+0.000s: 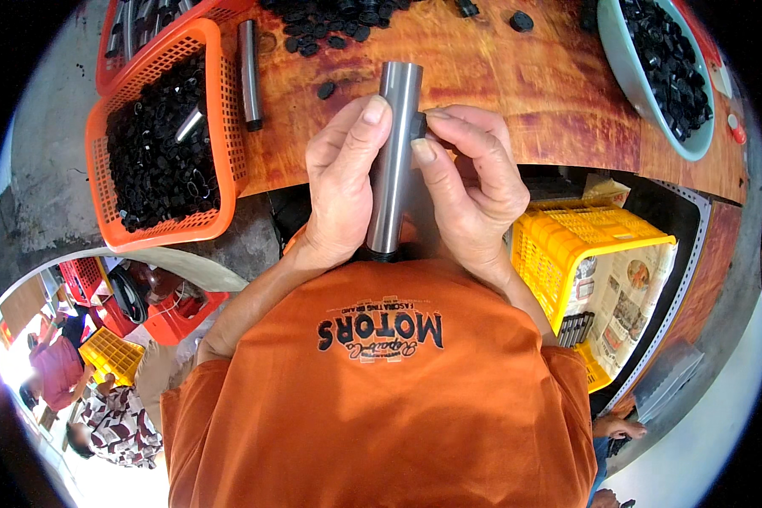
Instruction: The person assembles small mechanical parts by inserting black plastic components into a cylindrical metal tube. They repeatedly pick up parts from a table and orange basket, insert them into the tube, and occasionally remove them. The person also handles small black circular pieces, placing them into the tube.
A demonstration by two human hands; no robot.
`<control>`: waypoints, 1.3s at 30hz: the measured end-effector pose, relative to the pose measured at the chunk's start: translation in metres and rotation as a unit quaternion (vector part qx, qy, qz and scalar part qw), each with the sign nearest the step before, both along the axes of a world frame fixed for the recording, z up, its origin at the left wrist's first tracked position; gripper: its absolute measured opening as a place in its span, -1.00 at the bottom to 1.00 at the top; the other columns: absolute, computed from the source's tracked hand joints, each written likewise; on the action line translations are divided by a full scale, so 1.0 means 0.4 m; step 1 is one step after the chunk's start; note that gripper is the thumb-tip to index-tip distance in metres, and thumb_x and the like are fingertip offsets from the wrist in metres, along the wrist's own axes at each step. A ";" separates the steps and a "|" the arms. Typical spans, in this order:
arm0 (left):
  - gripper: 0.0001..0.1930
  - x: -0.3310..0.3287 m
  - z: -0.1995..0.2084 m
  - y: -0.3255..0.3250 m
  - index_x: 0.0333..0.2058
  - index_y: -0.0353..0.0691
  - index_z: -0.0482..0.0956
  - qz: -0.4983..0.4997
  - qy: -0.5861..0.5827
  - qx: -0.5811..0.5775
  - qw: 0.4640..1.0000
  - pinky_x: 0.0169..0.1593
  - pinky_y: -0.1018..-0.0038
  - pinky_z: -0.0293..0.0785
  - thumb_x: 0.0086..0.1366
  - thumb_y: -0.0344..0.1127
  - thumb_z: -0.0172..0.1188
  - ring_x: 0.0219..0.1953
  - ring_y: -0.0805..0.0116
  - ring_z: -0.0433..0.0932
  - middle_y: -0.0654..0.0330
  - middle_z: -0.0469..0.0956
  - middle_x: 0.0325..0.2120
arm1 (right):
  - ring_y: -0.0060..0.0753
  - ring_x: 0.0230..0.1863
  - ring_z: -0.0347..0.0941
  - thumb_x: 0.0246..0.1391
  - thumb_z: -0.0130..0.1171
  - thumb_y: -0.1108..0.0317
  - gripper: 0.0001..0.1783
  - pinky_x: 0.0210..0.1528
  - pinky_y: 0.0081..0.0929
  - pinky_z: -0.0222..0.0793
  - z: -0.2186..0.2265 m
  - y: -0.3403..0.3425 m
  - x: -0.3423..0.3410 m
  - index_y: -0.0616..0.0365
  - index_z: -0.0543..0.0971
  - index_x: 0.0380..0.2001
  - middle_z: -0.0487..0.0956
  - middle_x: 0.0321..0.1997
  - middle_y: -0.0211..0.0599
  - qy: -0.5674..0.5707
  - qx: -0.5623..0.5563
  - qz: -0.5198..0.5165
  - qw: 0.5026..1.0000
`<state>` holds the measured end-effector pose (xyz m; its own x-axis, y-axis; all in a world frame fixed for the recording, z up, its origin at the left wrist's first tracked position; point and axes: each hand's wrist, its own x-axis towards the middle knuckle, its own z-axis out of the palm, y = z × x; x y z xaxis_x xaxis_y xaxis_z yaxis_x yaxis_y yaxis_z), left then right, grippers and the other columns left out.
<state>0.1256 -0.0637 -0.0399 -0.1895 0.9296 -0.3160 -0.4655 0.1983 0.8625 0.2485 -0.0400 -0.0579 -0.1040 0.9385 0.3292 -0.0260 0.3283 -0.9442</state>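
Observation:
A brushed metal tube (391,169) stands nearly upright in front of my chest, with a black fitting (383,255) at its near end. My left hand (344,173) is closed round its left side, the thumb lying along the tube. Between the thumb and fingers of my right hand (476,165) is a small black plastic cap (418,126), held against the tube's right side below the far end. The far end of the tube shows bare metal. Part of the cap is hidden by my fingertips.
An orange basket (231,169) of small black parts is at left. Another metal tube (249,72) lies on the wooden table (499,76), near loose black caps (339,21). At right are a pale blue bowl (631,89) of black parts and a yellow crate (550,245). People work behind.

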 end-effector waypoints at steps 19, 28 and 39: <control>-0.62 -0.003 -0.002 -0.006 -0.10 -0.31 0.50 -0.017 0.002 0.012 1.000 -0.31 0.67 0.34 0.44 -0.09 -0.09 -0.39 0.64 0.40 0.32 0.52 -0.37 | -0.42 -0.34 0.50 -0.06 0.26 0.67 -0.73 -0.34 -0.61 0.44 0.004 -0.007 -0.001 0.33 0.58 -0.21 0.53 -0.24 -0.13 -0.045 0.039 0.001 0.998; -0.62 -0.012 0.007 -0.001 -0.21 -0.35 0.53 -0.011 -0.042 -0.008 0.999 -0.43 0.70 0.31 0.42 -0.08 -0.02 -0.48 0.66 0.39 0.31 0.51 -0.46 | -0.40 -0.36 0.49 -0.06 0.26 0.67 -0.74 -0.34 -0.60 0.43 0.004 0.007 -0.001 0.32 0.58 -0.23 0.52 -0.27 -0.14 -0.078 0.073 0.016 0.994; -0.61 -0.015 0.009 0.007 -0.08 -0.29 0.51 -0.030 -0.070 -0.008 0.997 -0.30 0.66 0.35 0.43 -0.07 -0.06 -0.38 0.66 0.40 0.36 0.49 -0.37 | -0.38 -0.35 0.49 -0.04 0.25 0.65 -0.79 -0.34 -0.58 0.43 -0.006 -0.001 -0.013 0.32 0.59 -0.26 0.53 -0.31 -0.14 -0.046 0.010 0.000 0.999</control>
